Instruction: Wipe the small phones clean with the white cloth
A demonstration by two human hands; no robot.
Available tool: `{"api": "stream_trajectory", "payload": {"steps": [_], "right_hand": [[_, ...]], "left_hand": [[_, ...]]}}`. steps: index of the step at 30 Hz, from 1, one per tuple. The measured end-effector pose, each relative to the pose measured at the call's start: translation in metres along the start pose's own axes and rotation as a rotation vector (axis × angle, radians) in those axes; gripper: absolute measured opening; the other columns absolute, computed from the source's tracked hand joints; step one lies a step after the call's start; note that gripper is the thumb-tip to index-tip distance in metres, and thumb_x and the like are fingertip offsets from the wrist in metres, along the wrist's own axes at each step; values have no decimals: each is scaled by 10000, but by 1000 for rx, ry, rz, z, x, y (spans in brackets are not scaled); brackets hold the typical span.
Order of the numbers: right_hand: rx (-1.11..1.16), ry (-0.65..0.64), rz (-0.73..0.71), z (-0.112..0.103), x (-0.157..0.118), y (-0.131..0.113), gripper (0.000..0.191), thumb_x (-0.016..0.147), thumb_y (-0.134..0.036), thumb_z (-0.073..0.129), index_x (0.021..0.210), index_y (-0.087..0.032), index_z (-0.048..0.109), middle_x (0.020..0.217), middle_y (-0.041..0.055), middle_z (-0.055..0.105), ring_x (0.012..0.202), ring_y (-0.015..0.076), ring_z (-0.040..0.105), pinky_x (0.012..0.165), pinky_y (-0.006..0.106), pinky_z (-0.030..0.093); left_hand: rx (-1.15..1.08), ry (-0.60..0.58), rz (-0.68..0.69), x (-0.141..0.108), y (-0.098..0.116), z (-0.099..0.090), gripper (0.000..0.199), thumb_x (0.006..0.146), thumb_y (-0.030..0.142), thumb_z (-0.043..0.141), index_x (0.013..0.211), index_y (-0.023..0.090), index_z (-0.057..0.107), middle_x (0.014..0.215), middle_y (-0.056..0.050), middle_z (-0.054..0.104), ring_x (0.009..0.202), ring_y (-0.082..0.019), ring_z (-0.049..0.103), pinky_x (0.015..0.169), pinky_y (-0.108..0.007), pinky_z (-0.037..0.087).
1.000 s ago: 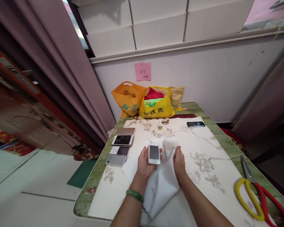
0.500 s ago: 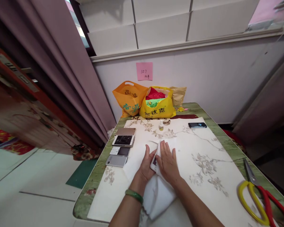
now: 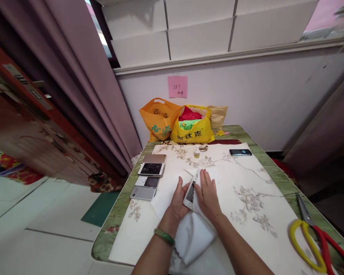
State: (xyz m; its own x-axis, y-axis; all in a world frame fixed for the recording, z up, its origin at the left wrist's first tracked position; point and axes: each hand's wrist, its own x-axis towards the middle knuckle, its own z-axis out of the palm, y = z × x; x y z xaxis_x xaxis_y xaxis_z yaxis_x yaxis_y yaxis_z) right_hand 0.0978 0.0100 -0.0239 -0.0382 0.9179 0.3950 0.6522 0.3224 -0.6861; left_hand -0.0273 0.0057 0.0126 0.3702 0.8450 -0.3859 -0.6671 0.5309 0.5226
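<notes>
My left hand (image 3: 178, 200) is closed around the edge of a white smartphone (image 3: 190, 194), tilted over the middle of the table. Pressed along the phone's right side, my right hand (image 3: 208, 195) holds a white cloth (image 3: 199, 236) against it, fingers fairly straight. Part of the dark screen and the round home button show between the hands. The rest of the cloth hangs down in folds beneath my wrists. A green bangle (image 3: 164, 237) circles my left wrist.
Several phones, including a silver phone (image 3: 143, 193) and one with a cracked screen (image 3: 151, 168), lie left. A black phone (image 3: 240, 152) lies far right, scissors (image 3: 306, 225) near right. A small bottle (image 3: 196, 152), orange bag (image 3: 160, 118) and yellow bag (image 3: 193, 133) stand at the back.
My right hand and the cloth have shifted right across the phone, so more of its screen shows. My left hand keeps its hold. The whole view has shifted slightly.
</notes>
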Motion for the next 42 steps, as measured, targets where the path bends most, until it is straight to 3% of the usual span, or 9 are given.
{"api": "stream_trajectory", "payload": {"steps": [4, 11, 15, 20, 26, 31, 35, 39, 42], "right_hand": [[360, 146, 218, -10, 1, 6, 461, 926, -439, 401, 1236, -167, 605, 1260, 121, 609, 1185, 249, 532, 1053, 449, 353], [677, 481, 725, -28, 4, 11, 605, 813, -585, 490, 1173, -112, 602, 1110, 108, 651, 1015, 241, 575, 896, 341, 432], [693, 515, 799, -34, 4, 14, 603, 820, -615, 460, 1143, -124, 593, 1055, 90, 645, 962, 223, 577, 845, 306, 440], [760, 512, 724, -33, 3, 14, 535, 820, -611, 483, 1053, -144, 598, 924, 44, 636, 848, 191, 566, 769, 283, 449], [753, 479, 709, -31, 4, 11, 494, 810, -594, 502, 995, -149, 608, 924, 42, 636, 868, 193, 571, 779, 283, 451], [748, 494, 745, -32, 6, 9, 523, 807, -576, 507, 1075, -137, 604, 1100, 78, 630, 1028, 218, 558, 906, 296, 417], [715, 513, 798, -31, 4, 10, 589, 826, -589, 486, 1170, -120, 580, 1151, 108, 630, 1071, 244, 556, 912, 320, 431], [558, 373, 455, -28, -4, 1, 565, 916, -536, 379, 1253, -120, 561, 1220, 130, 617, 1139, 257, 544, 983, 378, 406], [291, -163, -186, -24, -9, -12, 499, 953, -448, 359, 1375, -213, 485, 1379, 80, 523, 1295, 227, 440, 1111, 405, 281]], "left_hand": [[-84, 61, 111, 5, -4, -4, 326, 808, 394, 619, 977, 119, 671, 880, -107, 734, 910, -256, 684, 877, -381, 516], [-184, -45, 92, 0, -1, -7, 404, 869, 386, 560, 1138, 88, 603, 1131, -169, 662, 1013, -241, 645, 800, -310, 522], [-189, -126, 80, -10, 7, -6, 550, 866, 541, 494, 1181, 99, 589, 1101, -198, 645, 841, -195, 641, 585, -233, 496], [-103, -45, 39, -12, 12, -3, 551, 818, 611, 523, 1201, 218, 579, 916, -136, 668, 536, -112, 517, 333, -162, 332], [-63, 30, 111, -3, 1, -2, 375, 786, 147, 640, 1160, 144, 612, 1072, -115, 682, 830, -151, 671, 696, -219, 557], [-35, 102, 148, 0, -5, -10, 356, 779, 202, 648, 1125, 117, 636, 1025, -121, 710, 845, -192, 688, 698, -242, 552], [-138, -3, 175, -1, -1, -6, 420, 810, 223, 604, 1227, 210, 566, 1207, -88, 651, 1097, -287, 619, 880, -442, 522], [-177, -65, 76, 0, 2, -4, 412, 851, 352, 555, 1207, 145, 567, 1220, -152, 635, 1188, -347, 551, 965, -563, 431], [-179, 20, 12, 5, 1, -11, 475, 843, 489, 534, 1072, 83, 632, 1065, -186, 692, 1115, -335, 602, 976, -493, 445]]}}
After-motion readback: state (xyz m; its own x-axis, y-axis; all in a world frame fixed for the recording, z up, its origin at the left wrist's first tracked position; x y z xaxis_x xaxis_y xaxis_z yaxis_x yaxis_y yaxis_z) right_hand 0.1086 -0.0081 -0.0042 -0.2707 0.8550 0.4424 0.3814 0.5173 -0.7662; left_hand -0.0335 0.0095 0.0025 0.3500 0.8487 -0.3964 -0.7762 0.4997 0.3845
